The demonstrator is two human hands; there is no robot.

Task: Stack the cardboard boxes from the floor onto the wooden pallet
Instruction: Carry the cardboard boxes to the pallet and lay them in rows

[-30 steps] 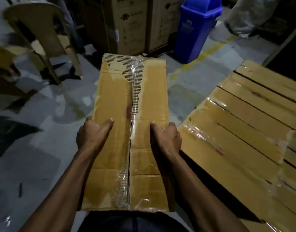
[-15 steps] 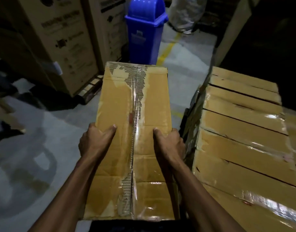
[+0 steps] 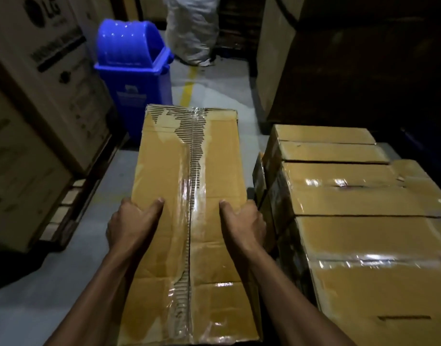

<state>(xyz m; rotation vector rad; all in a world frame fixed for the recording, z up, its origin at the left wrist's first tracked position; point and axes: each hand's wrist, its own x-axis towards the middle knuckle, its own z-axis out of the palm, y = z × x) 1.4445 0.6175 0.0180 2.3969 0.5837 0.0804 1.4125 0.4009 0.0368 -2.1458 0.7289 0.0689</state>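
Cardboard is filling your arms: your left hand (image 3: 132, 222) and right hand (image 3: 243, 221) are gripping the carried box (image 3: 189, 196) mid-transfer, just left of the stacked boxes (image 3: 351, 196); next, you're probably swinging it right onto them.

floor (image 3: 52, 290): pale grey concrete, yellow painted line (image 3: 188, 89) running away | on it — blue swing-lid bin (image 3: 137, 78), white sack (image 3: 192, 31) behind it | left — large printed cartons (image 3: 39, 96) on wooden pallets (image 3: 64, 211) | right — stacked cardboard boxes (image 3: 351, 208)
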